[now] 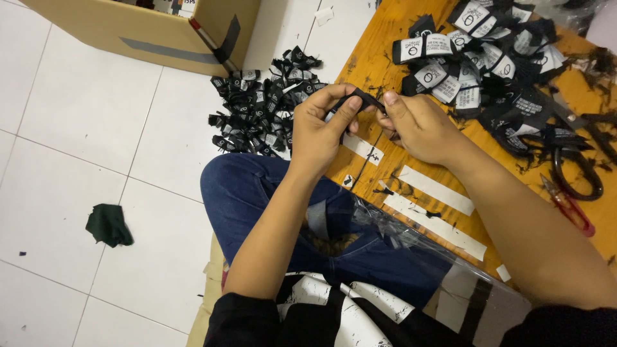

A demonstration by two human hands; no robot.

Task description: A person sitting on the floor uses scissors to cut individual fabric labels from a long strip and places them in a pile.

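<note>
- Green cloth scrap (109, 224) lies alone on the white tile floor (71, 128), well apart from everything else. No factor.
- Cardboard box (148, 29) at top left, flap open, just beside the floor pile of black labels (263, 103). Pile is loose and spread; a knee shift in those jeans (257, 193) could probably scatter it.
- Left hand (318, 132) pinches one end of a small black label (360, 98), fingers closed narrow on it.
- Right hand (418, 125) pinches the other end, thumb on top, also closed tight. Label hangs above the near edge of the wooden board (379, 58), touching nothing else.
- Risk: grip is fingertip-only on a small slippery strip. A slip likely drops it into the lap or onto the white tape strips (437, 189), where it could stick.
- Heap of black-and-white labels (475, 58) crowds the board's far side, near the right hand; easy to mix the pieces up.
- Black scissors (572, 173) and red snips (569, 205) lie beside the right forearm. An elbow sweep could catch them.
</note>
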